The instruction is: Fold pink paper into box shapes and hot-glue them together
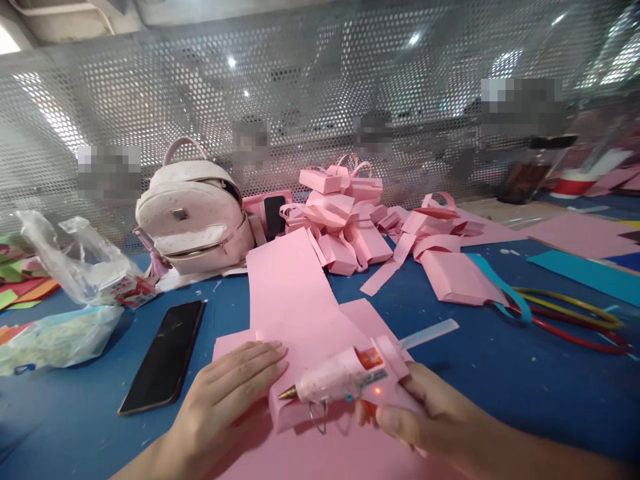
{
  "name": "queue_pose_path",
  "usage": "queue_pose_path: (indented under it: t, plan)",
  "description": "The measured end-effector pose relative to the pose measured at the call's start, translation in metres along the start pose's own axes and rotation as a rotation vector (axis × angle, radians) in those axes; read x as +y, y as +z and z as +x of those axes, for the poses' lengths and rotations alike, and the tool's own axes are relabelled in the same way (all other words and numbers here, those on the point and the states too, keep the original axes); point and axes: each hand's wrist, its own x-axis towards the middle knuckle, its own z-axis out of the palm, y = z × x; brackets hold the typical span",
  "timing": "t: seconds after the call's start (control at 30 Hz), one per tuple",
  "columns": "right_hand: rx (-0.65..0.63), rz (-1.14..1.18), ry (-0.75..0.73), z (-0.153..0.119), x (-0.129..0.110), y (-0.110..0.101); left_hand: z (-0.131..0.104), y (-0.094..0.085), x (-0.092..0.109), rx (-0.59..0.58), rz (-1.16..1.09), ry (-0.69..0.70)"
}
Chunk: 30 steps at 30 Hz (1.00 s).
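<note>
My right hand (425,407) is wrapped round the handle of a pink hot glue gun (335,377), its brass nozzle pointing left and a small light glowing on its side. A clear glue stick (430,333) sticks out of its back end. Just left of the nozzle, my left hand (227,390) lies with fingers stretched out on a sheet of pink card (295,287). Beneath the gun, a folded edge of the card stands up. More pink card lies under both hands near the front of the table.
A dark phone (165,357) lies left of my left hand, near plastic bags (60,340). Behind stand a white backpack (197,207) and a heap of pink paper boxes (345,213). Right are a pink bag with a blue strip (463,277) and coloured rings (575,320).
</note>
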Motion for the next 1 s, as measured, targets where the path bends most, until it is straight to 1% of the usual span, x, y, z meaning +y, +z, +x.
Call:
queue_pose_path:
  t: [0.07,0.23,0.3,0.37,0.5,0.63,0.73,0.8,0.9,1.0]
  plan:
    - [-0.021,0.003,-0.021,0.000,-0.001,-0.001,0.000,0.000,0.000,-0.010,0.005,-0.001]
    - [-0.086,0.061,-0.177,-0.002,-0.017,-0.004,-0.002,0.001,-0.001,-0.026,0.001,-0.018]
    - [-0.088,0.060,-0.191,-0.003,-0.019,-0.004,-0.003,0.001,0.000,-0.027,0.007,-0.020]
    - [-0.081,0.058,-0.195,-0.003,-0.015,-0.004,-0.003,0.001,0.000,-0.022,0.009,-0.018]
    - [-0.065,0.063,-0.230,-0.004,0.002,-0.004,-0.001,0.001,0.000,-0.018,0.026,-0.012]
    - [-0.028,0.015,-0.214,-0.004,0.012,-0.004,0.001,0.000,0.000,-0.010,0.035,-0.005]
    - [-0.051,0.027,-0.231,-0.004,0.011,-0.002,0.002,0.000,0.001,-0.001,0.034,-0.001]
    - [-0.065,0.040,-0.210,-0.004,0.007,-0.001,0.001,-0.001,0.001,0.001,0.034,-0.001]
    - [-0.048,0.030,-0.141,-0.007,-0.001,0.001,0.000,-0.001,0.002,0.001,0.034,-0.001]
    - [-0.075,0.063,-0.134,-0.009,-0.013,0.003,0.000,-0.002,0.002,0.007,0.032,0.003]
